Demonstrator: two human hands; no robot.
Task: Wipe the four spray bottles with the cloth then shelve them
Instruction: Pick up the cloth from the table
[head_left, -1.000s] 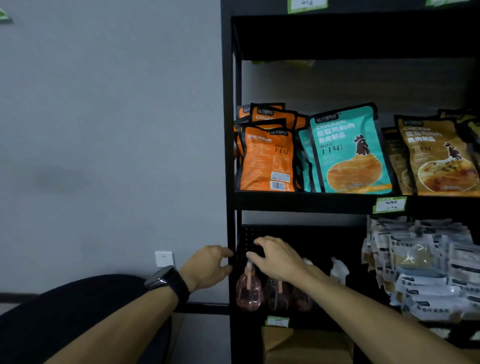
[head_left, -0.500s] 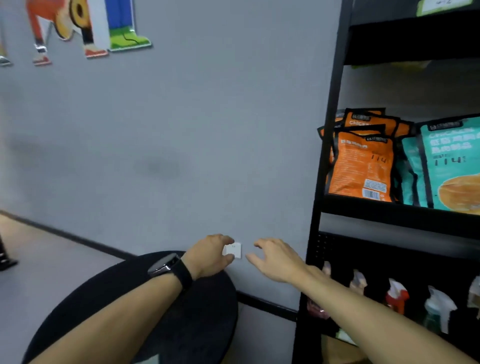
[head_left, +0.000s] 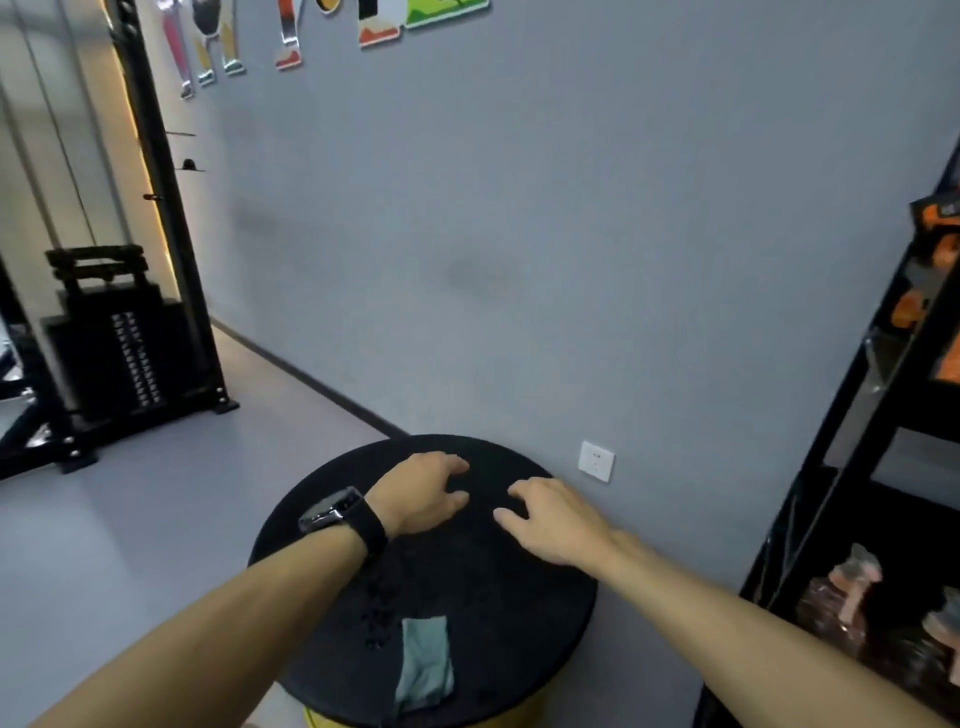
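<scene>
Both hands have left the shelf and now hang empty over the round black table.

Half a second ago they were level with the wall socket beside the shelf unit, and a second ago at the bottle shelf itself, so I judge the shelving finished or nearly so. Going left to right: the left hand (head_left: 423, 491), a watch (head_left: 340, 512) on its wrist, hovers over the far part of the table (head_left: 545, 597) with fingers loosely curled and holding nothing. Close beside it, not touching, the right hand (head_left: 556, 519) is spread and relaxed, also empty. Nearer the table's front edge, well apart from both hands, the cloth (head_left: 425, 662) lies folded. At the right margin, spray bottles (head_left: 852, 592) stand on a low shelf of the black rack (head_left: 841, 452); their number cannot be told.
</scene>
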